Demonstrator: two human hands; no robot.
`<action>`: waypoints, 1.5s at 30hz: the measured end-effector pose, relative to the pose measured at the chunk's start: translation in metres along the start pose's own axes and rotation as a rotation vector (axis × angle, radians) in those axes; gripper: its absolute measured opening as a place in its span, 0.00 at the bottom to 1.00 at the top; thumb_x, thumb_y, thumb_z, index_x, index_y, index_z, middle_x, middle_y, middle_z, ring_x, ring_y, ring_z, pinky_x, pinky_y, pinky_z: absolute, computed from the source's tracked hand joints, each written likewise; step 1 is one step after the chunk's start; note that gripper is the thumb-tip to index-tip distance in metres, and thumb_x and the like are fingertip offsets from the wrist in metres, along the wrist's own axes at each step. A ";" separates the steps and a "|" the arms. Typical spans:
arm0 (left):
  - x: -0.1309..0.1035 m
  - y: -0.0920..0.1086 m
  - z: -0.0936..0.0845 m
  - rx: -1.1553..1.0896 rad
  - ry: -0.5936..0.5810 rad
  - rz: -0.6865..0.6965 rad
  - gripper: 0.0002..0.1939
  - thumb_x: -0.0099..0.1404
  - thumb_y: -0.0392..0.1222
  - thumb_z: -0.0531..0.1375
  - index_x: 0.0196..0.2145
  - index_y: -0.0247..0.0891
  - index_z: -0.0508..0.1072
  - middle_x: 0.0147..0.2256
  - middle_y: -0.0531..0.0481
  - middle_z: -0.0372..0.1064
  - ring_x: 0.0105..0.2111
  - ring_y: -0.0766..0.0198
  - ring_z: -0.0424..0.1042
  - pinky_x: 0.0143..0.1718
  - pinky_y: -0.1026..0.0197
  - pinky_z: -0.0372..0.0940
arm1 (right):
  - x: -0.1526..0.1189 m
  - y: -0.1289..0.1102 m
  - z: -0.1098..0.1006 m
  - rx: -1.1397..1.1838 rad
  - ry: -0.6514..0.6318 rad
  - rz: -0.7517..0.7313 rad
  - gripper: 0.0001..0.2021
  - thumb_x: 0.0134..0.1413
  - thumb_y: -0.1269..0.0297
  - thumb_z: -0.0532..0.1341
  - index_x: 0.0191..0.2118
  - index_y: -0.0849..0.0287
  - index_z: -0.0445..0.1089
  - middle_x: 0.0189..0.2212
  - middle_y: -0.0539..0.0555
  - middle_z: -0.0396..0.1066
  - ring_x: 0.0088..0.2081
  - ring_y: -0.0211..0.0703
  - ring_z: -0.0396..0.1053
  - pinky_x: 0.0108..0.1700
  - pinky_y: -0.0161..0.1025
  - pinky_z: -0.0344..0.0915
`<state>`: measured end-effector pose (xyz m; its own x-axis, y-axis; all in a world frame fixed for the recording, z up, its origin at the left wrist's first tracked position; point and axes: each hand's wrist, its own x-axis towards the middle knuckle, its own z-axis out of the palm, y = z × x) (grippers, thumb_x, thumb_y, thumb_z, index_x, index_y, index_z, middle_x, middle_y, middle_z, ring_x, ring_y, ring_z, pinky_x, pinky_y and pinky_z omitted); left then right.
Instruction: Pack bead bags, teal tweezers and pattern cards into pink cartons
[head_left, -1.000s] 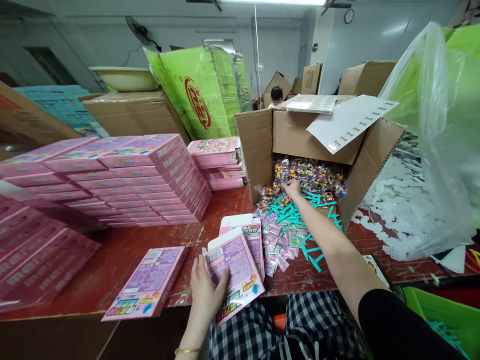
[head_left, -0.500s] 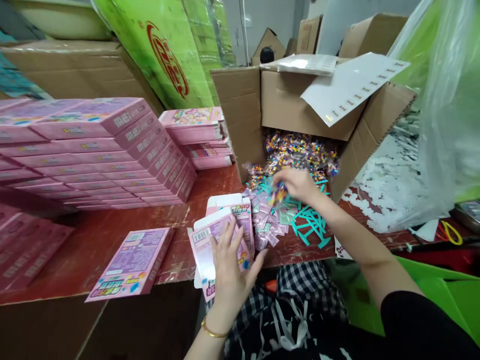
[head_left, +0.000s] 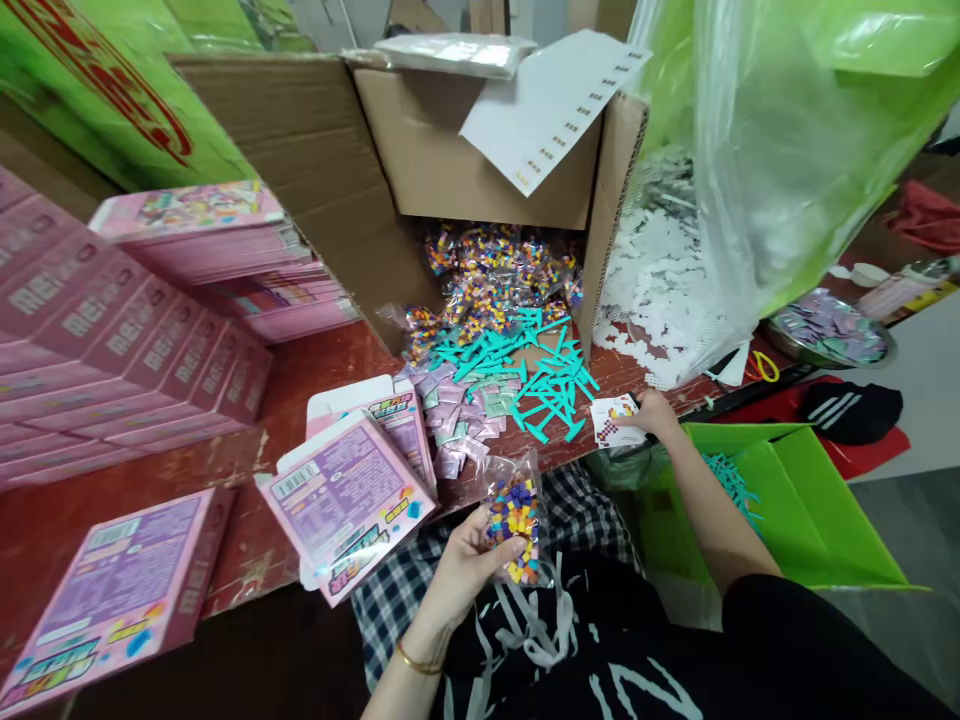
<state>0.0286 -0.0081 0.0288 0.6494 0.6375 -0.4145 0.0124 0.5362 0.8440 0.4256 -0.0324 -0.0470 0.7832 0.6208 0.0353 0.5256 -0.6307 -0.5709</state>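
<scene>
My left hand (head_left: pixel 474 560) grips a clear bag of colourful small beads (head_left: pixel 517 525) above my lap. At the table's front edge, the fingers of my right hand (head_left: pixel 654 415) are closed on a white card (head_left: pixel 616 420) with a coloured pixel pattern. Left of the bag lies a pink and purple box (head_left: pixel 349 500) with its end flap up, resting partly on a second such box (head_left: pixel 401 425). Small lilac and green packets (head_left: pixel 457 415) are heaped behind the bag. Beside them spread turquoise T-shaped plastic tools (head_left: pixel 551 390).
An open carton (head_left: pixel 480 160) holds many bead bags (head_left: pixel 502 275). Stacked pink boxes (head_left: pixel 112 330) stand left, near a single box (head_left: pixel 112 590). White plastic pieces (head_left: pixel 656 270) are piled right of the carton. A green bin (head_left: pixel 802 500) sits lower right, below a bowl of packets (head_left: pixel 832 325).
The bead bag has passed from my right hand to my left, which has let go of the box. My right hand has moved right to the card. The view has turned right.
</scene>
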 end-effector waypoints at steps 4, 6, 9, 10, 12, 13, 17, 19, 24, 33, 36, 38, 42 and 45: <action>0.001 0.001 0.007 -0.040 0.070 0.073 0.21 0.45 0.44 0.74 0.36 0.35 0.75 0.26 0.48 0.76 0.22 0.62 0.73 0.25 0.61 0.71 | 0.015 0.028 0.008 0.028 -0.129 0.128 0.19 0.23 0.51 0.75 0.17 0.57 0.67 0.15 0.49 0.67 0.22 0.42 0.68 0.25 0.36 0.61; 0.002 0.000 0.006 -0.030 0.102 0.083 0.20 0.46 0.45 0.73 0.35 0.34 0.75 0.27 0.48 0.77 0.23 0.63 0.74 0.27 0.62 0.70 | 0.018 0.032 0.011 0.063 -0.121 0.108 0.19 0.26 0.50 0.73 0.16 0.57 0.67 0.13 0.48 0.66 0.20 0.40 0.66 0.24 0.35 0.59; 0.004 -0.003 0.000 -0.067 0.129 0.054 0.21 0.48 0.47 0.73 0.37 0.34 0.76 0.29 0.47 0.78 0.25 0.63 0.74 0.29 0.63 0.70 | 0.019 0.034 0.013 0.109 -0.080 0.075 0.19 0.28 0.49 0.72 0.17 0.59 0.69 0.14 0.50 0.67 0.19 0.40 0.66 0.23 0.35 0.61; 0.005 -0.005 -0.002 -0.097 0.147 0.047 0.22 0.48 0.49 0.72 0.38 0.35 0.75 0.30 0.47 0.78 0.26 0.62 0.75 0.29 0.63 0.70 | 0.017 0.035 0.012 0.124 -0.051 0.059 0.18 0.29 0.50 0.72 0.19 0.59 0.70 0.15 0.50 0.68 0.20 0.40 0.66 0.24 0.35 0.62; 0.004 -0.008 -0.007 -0.159 0.200 0.037 0.23 0.49 0.52 0.71 0.40 0.37 0.74 0.31 0.48 0.78 0.27 0.61 0.76 0.29 0.62 0.70 | 0.013 0.038 0.010 0.147 0.042 0.024 0.18 0.34 0.50 0.70 0.27 0.61 0.73 0.20 0.51 0.70 0.23 0.41 0.68 0.29 0.37 0.66; 0.004 -0.010 -0.010 -0.184 0.223 0.032 0.23 0.49 0.53 0.71 0.39 0.37 0.74 0.31 0.48 0.78 0.27 0.60 0.76 0.28 0.62 0.70 | 0.010 0.040 0.006 0.154 0.105 0.010 0.19 0.39 0.50 0.68 0.32 0.61 0.74 0.23 0.52 0.71 0.26 0.42 0.69 0.32 0.38 0.67; 0.002 -0.012 -0.017 -0.208 0.250 0.020 0.25 0.47 0.51 0.72 0.40 0.37 0.74 0.32 0.48 0.78 0.28 0.59 0.77 0.29 0.61 0.71 | -0.004 0.064 -0.015 0.125 0.403 0.021 0.21 0.55 0.57 0.56 0.48 0.66 0.70 0.41 0.63 0.70 0.41 0.49 0.69 0.48 0.46 0.66; 0.001 -0.011 -0.016 -0.207 0.275 0.043 0.26 0.46 0.49 0.73 0.41 0.38 0.74 0.33 0.48 0.78 0.29 0.57 0.78 0.30 0.61 0.72 | -0.013 0.082 -0.026 0.090 0.528 0.071 0.22 0.55 0.65 0.52 0.53 0.69 0.67 0.48 0.69 0.65 0.49 0.54 0.65 0.54 0.52 0.61; 0.002 -0.008 -0.008 -0.201 0.318 0.062 0.28 0.45 0.49 0.74 0.42 0.38 0.74 0.33 0.49 0.79 0.33 0.56 0.79 0.32 0.62 0.73 | -0.041 0.118 -0.029 -0.020 0.564 0.113 0.29 0.43 0.74 0.51 0.55 0.64 0.68 0.51 0.67 0.62 0.54 0.59 0.60 0.57 0.58 0.57; 0.012 -0.010 -0.015 -0.170 0.322 0.014 0.33 0.43 0.49 0.74 0.47 0.40 0.73 0.39 0.49 0.79 0.37 0.55 0.79 0.35 0.62 0.74 | -0.051 0.118 -0.005 -0.279 0.406 0.000 0.36 0.44 0.75 0.53 0.64 0.62 0.59 0.62 0.68 0.51 0.54 0.59 0.61 0.54 0.55 0.61; 0.015 -0.014 -0.023 -0.201 0.339 -0.018 0.35 0.42 0.48 0.75 0.48 0.40 0.72 0.39 0.49 0.79 0.38 0.54 0.79 0.36 0.61 0.75 | -0.052 0.110 0.002 -0.300 0.378 -0.045 0.35 0.46 0.75 0.53 0.64 0.62 0.58 0.63 0.68 0.51 0.57 0.60 0.59 0.55 0.55 0.61; 0.017 -0.016 -0.026 -0.215 0.345 -0.043 0.36 0.41 0.47 0.75 0.48 0.40 0.72 0.39 0.49 0.79 0.37 0.54 0.79 0.36 0.61 0.75 | -0.055 0.104 0.008 -0.306 0.345 -0.065 0.35 0.46 0.75 0.53 0.65 0.62 0.57 0.64 0.68 0.49 0.59 0.61 0.58 0.55 0.56 0.61; 0.020 -0.018 -0.025 -0.209 0.361 -0.062 0.36 0.40 0.47 0.76 0.47 0.40 0.72 0.37 0.50 0.79 0.37 0.54 0.79 0.35 0.62 0.75 | -0.058 0.093 0.019 -0.269 0.325 -0.064 0.35 0.46 0.75 0.53 0.64 0.67 0.57 0.65 0.70 0.48 0.62 0.63 0.54 0.57 0.57 0.60; 0.022 -0.017 -0.024 -0.221 0.366 -0.060 0.36 0.39 0.47 0.76 0.47 0.39 0.72 0.36 0.50 0.79 0.36 0.53 0.79 0.35 0.61 0.75 | -0.055 0.091 0.019 -0.098 0.403 -0.046 0.32 0.47 0.73 0.53 0.61 0.68 0.61 0.63 0.70 0.54 0.62 0.59 0.56 0.58 0.55 0.59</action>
<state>0.0242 0.0098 -0.0026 0.3394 0.7342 -0.5880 -0.1474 0.6589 0.7377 0.4238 -0.1146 -0.1167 0.8155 0.4293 0.3882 0.5767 -0.6599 -0.4816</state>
